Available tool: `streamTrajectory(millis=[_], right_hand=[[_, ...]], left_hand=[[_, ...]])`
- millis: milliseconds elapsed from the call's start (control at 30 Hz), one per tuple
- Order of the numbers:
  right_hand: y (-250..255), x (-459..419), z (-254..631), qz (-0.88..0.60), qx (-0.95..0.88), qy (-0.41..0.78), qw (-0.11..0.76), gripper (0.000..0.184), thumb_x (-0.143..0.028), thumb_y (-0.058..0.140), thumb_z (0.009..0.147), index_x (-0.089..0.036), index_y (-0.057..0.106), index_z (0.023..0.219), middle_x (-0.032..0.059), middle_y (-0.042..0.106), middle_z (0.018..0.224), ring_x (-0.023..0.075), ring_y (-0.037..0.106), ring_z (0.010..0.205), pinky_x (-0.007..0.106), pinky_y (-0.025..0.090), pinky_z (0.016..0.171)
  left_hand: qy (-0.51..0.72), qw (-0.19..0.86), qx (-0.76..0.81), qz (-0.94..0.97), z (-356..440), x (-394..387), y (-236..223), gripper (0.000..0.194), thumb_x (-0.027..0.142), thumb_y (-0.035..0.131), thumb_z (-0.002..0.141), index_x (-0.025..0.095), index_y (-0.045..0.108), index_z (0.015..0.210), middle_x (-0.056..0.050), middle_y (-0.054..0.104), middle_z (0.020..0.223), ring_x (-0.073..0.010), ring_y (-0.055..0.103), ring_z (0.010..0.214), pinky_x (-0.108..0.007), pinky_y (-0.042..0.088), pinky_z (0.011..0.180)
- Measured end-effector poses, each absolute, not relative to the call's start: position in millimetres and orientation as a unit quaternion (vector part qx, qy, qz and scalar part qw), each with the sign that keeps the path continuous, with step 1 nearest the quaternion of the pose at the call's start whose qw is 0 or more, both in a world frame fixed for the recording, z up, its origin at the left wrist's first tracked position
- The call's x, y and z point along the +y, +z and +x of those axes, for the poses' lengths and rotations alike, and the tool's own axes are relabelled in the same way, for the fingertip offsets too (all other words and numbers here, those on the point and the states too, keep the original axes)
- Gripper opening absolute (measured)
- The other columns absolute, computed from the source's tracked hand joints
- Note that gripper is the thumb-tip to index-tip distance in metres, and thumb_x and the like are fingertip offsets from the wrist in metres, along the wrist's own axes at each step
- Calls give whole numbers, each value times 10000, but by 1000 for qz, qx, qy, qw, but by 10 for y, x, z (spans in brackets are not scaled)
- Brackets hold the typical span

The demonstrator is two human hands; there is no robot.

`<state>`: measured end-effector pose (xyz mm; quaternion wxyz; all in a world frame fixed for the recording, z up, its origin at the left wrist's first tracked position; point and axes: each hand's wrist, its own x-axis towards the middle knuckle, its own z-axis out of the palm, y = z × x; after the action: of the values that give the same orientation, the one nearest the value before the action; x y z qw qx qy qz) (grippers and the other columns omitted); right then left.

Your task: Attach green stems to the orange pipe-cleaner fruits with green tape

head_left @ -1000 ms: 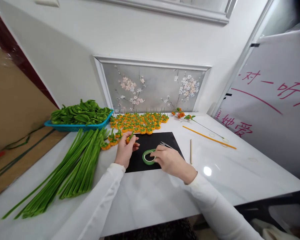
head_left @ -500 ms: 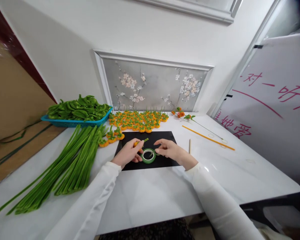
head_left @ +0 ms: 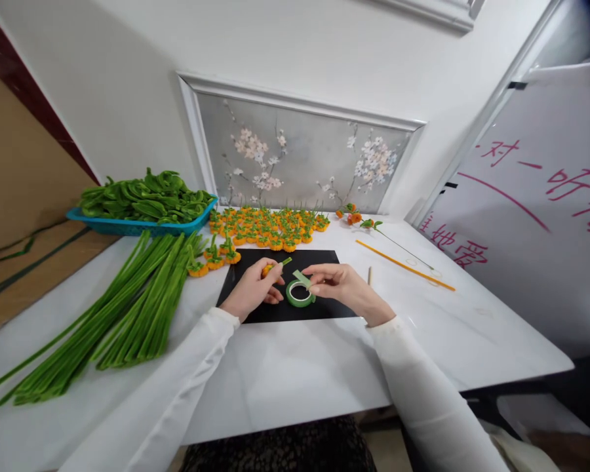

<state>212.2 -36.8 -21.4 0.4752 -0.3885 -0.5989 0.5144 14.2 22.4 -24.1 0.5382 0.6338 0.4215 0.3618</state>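
Note:
My left hand (head_left: pixel 254 288) is closed on a small orange pipe-cleaner fruit with a short green stem (head_left: pixel 274 265), held over the black mat (head_left: pixel 324 259). Beside it, my right hand (head_left: pixel 335 283) pinches the loose end of a green tape roll (head_left: pixel 299 293) that lies on the mat between both hands. The tape end is lifted a little off the roll.
A heap of orange fruit pieces (head_left: pixel 268 229) lies behind the mat. Long green pipe cleaners (head_left: pixel 128 308) lie at the left, near a blue tray of green leaves (head_left: pixel 142 206). An orange stick (head_left: pixel 404 265), a short wooden stick (head_left: pixel 369 275) and a made-up branch (head_left: pixel 361 221) lie at the right.
My left hand came from the fruit pile to the mat with one fruit. My right hand moved onto the tape roll and pulled up its end. The scissors seen earlier are out of sight.

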Motion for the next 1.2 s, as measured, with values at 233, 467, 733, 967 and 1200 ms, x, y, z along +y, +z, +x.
streamTrajectory(millis=[233, 467, 733, 967, 1200], right_hand=[[-146, -456, 2127, -354, -670, 526, 385, 310, -304, 608, 815, -212, 651, 1108, 51, 703, 966, 113, 619, 702, 254, 497, 636], [-306, -307, 2190, -469, -800, 185, 325, 179, -157, 647, 773, -217, 706, 931, 31, 701, 884, 168, 602, 833, 303, 456, 777], [-263, -397, 2135, -478, -830, 124, 260, 245, -142, 624, 791, -228, 670, 1016, 17, 655, 864, 134, 603, 748, 256, 462, 698], [-167, -534, 2018, -369, -902, 100, 199, 398, -1, 540, 759, -266, 673, 1025, 27, 635, 1092, 191, 535, 1073, 389, 358, 968], [-263, -461, 1927, -359, -904, 115, 203, 145, -99, 616, 789, -198, 652, 689, 5, 665, 885, 175, 559, 969, 341, 357, 905]], left_hand=[[356, 551, 403, 638, 177, 172, -278, 323, 485, 614, 759, 184, 555, 862, -11, 631, 727, -120, 643, 601, -201, 519, 531], [386, 560, 406, 611, 190, 204, -318, 319, 478, 608, 764, 191, 550, 889, -32, 651, 786, -153, 676, 712, -252, 549, 635], [398, 528, 402, 633, 157, 224, -305, 269, 441, 629, 751, 183, 602, 823, -44, 654, 861, -105, 622, 610, -147, 465, 467], [410, 634, 375, 538, 106, 223, -226, 151, 297, 605, 816, 208, 620, 937, -45, 632, 956, -106, 654, 700, -190, 539, 604], [427, 731, 307, 435, 73, 194, -76, 145, 223, 478, 902, 187, 590, 987, -85, 642, 1057, -158, 671, 902, -276, 553, 811]])
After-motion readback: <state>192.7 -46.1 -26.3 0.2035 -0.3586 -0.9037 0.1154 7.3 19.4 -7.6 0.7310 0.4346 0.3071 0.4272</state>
